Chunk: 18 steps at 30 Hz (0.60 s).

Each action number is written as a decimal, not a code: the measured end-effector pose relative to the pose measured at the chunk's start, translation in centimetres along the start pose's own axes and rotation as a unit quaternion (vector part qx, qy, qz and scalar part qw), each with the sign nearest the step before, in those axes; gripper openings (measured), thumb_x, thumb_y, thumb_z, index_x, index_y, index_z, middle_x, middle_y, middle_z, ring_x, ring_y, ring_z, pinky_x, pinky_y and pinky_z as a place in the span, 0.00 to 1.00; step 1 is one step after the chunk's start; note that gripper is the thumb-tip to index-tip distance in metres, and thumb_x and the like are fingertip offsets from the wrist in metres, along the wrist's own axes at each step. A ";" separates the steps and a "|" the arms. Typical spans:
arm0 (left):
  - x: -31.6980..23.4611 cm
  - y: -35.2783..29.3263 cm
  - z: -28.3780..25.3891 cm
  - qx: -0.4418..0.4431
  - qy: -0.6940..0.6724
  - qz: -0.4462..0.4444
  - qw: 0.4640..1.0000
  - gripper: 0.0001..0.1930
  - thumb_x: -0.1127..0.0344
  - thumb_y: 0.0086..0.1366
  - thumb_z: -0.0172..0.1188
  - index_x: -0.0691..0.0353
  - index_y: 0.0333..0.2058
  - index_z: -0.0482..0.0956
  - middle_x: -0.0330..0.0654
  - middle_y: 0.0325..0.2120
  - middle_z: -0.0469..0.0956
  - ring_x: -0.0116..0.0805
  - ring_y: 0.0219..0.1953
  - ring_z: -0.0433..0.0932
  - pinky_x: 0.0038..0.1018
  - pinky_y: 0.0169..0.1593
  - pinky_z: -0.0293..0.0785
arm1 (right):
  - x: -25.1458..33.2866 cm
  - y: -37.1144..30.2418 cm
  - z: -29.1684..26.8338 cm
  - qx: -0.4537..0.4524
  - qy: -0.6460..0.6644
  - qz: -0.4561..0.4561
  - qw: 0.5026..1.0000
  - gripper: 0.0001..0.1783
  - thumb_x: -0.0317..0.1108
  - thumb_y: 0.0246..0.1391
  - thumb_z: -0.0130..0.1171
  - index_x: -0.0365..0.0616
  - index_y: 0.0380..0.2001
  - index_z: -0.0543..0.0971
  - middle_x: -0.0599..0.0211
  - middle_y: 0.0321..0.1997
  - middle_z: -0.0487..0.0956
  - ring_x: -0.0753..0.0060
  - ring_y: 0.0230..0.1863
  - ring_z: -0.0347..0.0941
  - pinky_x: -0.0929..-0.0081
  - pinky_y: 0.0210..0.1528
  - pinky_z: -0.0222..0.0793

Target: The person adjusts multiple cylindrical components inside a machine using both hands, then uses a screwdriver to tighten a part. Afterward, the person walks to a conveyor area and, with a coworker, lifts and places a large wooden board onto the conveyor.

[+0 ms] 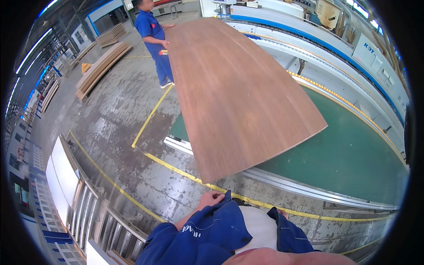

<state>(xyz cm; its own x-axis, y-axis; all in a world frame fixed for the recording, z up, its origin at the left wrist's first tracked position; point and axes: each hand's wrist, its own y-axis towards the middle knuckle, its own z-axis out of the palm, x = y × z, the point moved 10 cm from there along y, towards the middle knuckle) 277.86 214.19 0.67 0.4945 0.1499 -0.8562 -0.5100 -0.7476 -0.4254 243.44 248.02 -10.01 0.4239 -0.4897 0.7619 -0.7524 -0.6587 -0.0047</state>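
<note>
My left hand is closed in a pinch on the front edge of my blue work jacket. Of my right hand only a small part shows beside the other jacket flap; its fingers are hidden. Ahead of me, a large brown wood panel lies over a green conveyor belt, its near left corner jutting past the belt's metal edge. Neither of my hands touches the panel. At its far left side stands a co-worker in blue with both hands at the panel's edge.
A long white machine with a blue stripe runs along the right. Stacked boards lie on the floor at far left. A roller conveyor and white panels stand at near left. Yellow tape lines mark the floor.
</note>
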 end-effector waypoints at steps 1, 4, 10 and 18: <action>0.8 0.9 0.1 0.013 -0.030 -0.018 0.999 0.21 0.54 0.65 0.68 0.67 0.47 0.85 0.47 0.35 0.87 0.36 0.38 0.86 0.31 0.45 0.81 | 1.0 1.0 0.6 0.031 0.009 0.065 0.997 0.17 0.38 0.57 0.62 0.33 0.41 0.84 0.60 0.29 0.85 0.67 0.30 0.81 0.67 0.36 0.75; 2.3 2.8 0.0 0.055 -0.192 -0.092 0.976 0.28 0.51 0.65 0.69 0.69 0.55 0.79 0.49 0.43 0.84 0.38 0.44 0.84 0.31 0.50 0.79 | 4.9 4.5 2.1 0.048 0.173 0.222 0.958 0.15 0.37 0.62 0.59 0.33 0.40 0.83 0.66 0.29 0.82 0.70 0.30 0.80 0.73 0.34 0.74; 1.8 2.7 1.0 0.112 -0.470 -0.215 0.849 0.41 0.46 0.64 0.70 0.64 0.66 0.63 0.51 0.57 0.73 0.43 0.59 0.74 0.34 0.64 0.71 | 12.3 12.2 0.8 -0.025 0.365 0.219 0.904 0.14 0.39 0.65 0.59 0.39 0.45 0.80 0.67 0.38 0.81 0.73 0.31 0.78 0.77 0.34 0.74; 1.4 2.4 -2.0 -0.032 -0.573 -0.209 0.792 0.37 0.49 0.70 0.64 0.65 0.67 0.61 0.47 0.62 0.69 0.39 0.66 0.67 0.37 0.72 0.61 | 11.0 27.9 -3.9 -0.061 0.464 0.269 0.841 0.48 0.67 0.63 0.54 0.37 0.70 0.61 0.52 0.74 0.62 0.53 0.64 0.67 0.59 0.64 0.65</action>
<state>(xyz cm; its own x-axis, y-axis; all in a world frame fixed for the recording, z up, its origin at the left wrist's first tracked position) 278.71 211.34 -1.00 -0.3706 0.8545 -0.3640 -0.4157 -0.5030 -0.7577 225.14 226.55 0.75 -0.5295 -0.0034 0.8483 -0.7795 -0.3927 -0.4881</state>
